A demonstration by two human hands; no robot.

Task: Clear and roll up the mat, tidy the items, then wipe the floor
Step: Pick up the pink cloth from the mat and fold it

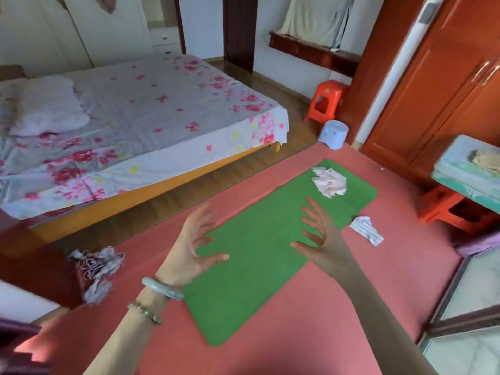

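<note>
Pink floor covering, flat green mat, crumpled cloth; left hand, right hand fingers spread, empty.

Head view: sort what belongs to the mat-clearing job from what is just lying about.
Job: green mat; crumpled cloth on its far end; striped cloth beside it on the pink floor; left hand and right hand, both open over the mat.
Lying about: bed; red stool by the wardrobe; blue stool.

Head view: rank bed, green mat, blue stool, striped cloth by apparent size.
1. bed
2. green mat
3. blue stool and striped cloth: these look about alike. The stool sits farther from the camera, so I'm not ranking them.
</note>
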